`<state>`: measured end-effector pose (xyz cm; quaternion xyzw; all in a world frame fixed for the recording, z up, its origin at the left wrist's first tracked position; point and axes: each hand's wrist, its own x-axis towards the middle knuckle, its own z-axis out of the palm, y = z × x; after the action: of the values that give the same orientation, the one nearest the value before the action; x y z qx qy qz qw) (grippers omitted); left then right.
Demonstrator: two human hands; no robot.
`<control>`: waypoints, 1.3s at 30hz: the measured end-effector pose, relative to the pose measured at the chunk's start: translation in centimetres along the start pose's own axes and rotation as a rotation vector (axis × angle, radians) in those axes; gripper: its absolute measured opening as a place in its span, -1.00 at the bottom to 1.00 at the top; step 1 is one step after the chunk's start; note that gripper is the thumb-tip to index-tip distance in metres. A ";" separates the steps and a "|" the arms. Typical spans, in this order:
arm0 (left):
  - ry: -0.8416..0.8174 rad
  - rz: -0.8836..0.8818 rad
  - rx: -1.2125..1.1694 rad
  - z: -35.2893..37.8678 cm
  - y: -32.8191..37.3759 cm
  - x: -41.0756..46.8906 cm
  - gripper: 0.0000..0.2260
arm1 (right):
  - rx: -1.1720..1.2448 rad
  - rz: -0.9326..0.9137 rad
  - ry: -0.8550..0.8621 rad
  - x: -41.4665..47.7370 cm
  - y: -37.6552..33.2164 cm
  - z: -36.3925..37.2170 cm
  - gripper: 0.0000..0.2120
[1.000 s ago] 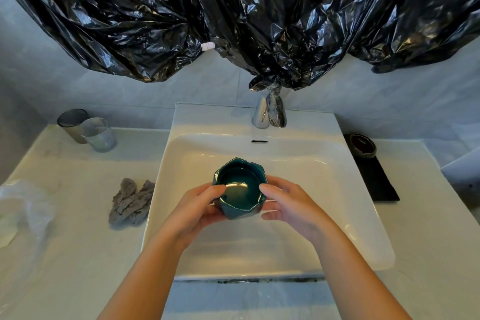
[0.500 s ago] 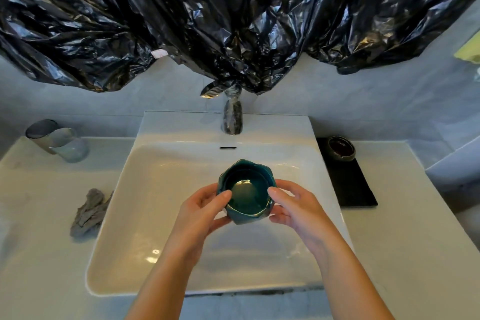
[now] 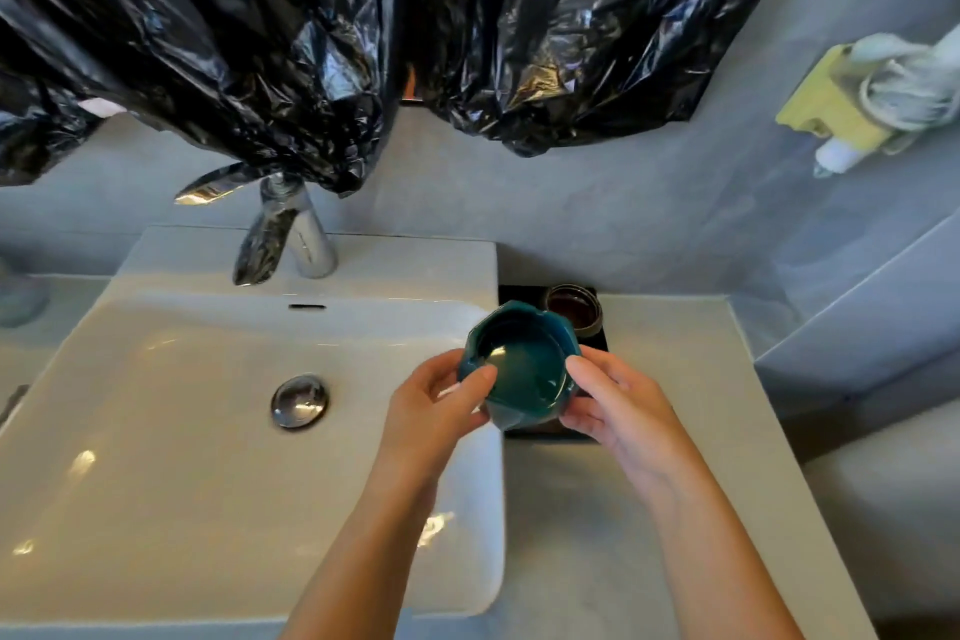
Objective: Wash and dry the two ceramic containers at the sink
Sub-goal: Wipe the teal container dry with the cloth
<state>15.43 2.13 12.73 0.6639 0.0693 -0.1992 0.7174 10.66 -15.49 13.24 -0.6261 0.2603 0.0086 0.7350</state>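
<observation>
I hold a teal faceted ceramic container (image 3: 522, 369) between both hands, over the right rim of the white sink (image 3: 156, 431) and the black mat (image 3: 597, 346). My left hand (image 3: 434, 405) grips its left side with the thumb on the rim. Its right side is gripped by my right hand (image 3: 610, 405). The container is upright and slightly tilted toward me. A small dark brown ceramic container (image 3: 574, 312) stands on the mat just behind it.
A chrome tap (image 3: 296, 234) stands at the back of the sink, and a round drain plug (image 3: 300, 402) lies in the basin. Black plastic sheeting (image 3: 311, 31) hangs above. A yellow holder (image 3: 831, 104) is fixed to the wall at right.
Both hands have carried the teal container from the middle of the basin to the right, over the sink's rim and the black mat. The view has swung right.
</observation>
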 end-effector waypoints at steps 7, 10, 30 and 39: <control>0.011 -0.007 -0.028 7.1 -1.2 2.2 -0.74 | 0.027 0.036 0.122 3.0 -0.7 -5.3 -0.76; 0.056 -0.029 0.047 9.0 -2.2 3.5 -0.74 | 0.017 0.079 0.204 4.6 -0.1 -6.4 -0.77; 0.085 -0.211 0.596 11.4 -8.8 10.4 -0.68 | -0.461 0.204 0.228 11.4 7.8 -8.5 -0.82; 0.102 -0.234 0.632 11.6 -9.3 12.0 -0.70 | -0.606 0.134 0.260 12.4 9.8 -7.9 -0.76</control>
<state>20.92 -11.96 1.06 0.8502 0.1153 -0.2584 0.4440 15.11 -24.53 -1.23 -0.7933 0.3781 0.0540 0.4741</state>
